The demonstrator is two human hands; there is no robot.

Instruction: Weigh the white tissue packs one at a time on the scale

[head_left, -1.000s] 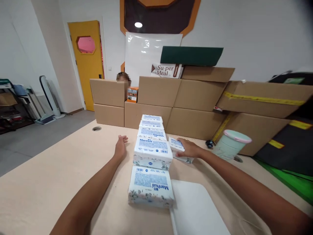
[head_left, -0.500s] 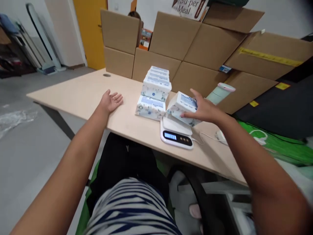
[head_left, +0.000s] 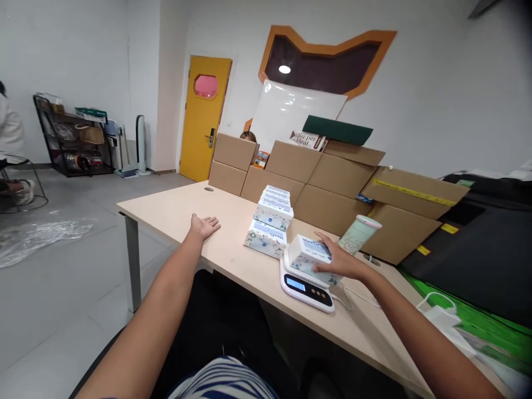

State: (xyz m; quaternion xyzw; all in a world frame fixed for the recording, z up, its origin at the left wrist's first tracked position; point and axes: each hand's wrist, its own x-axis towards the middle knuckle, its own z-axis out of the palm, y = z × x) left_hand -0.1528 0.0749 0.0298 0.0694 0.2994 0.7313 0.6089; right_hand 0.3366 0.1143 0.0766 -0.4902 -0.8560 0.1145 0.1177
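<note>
My left hand (head_left: 204,226) lies palm up at the table's front edge, fingers spread, holding nothing. My right hand (head_left: 337,259) grips the right end of a white tissue pack (head_left: 306,256) with a blue label and leaf print. That pack sits on the platform of a white kitchen scale (head_left: 308,293), whose display glows blue; its digits are too small to read. Just left of the scale, several similar tissue packs (head_left: 266,239) stand in a row, the rear ones higher than the front one. A mint-green tumbler (head_left: 359,234) stands behind my right hand.
Cardboard boxes (head_left: 291,162) form a wall along the back of the table (head_left: 166,213). A white cable (head_left: 361,296) runs right from the scale towards a white power strip (head_left: 443,318). Behind the boxes, the top of a person's head (head_left: 248,136) shows. Another person sits far left.
The view has tilted up, showing more of the room. The tissue pack in my right hand has come down from a tilt onto the scale. My left hand stays palm up.
</note>
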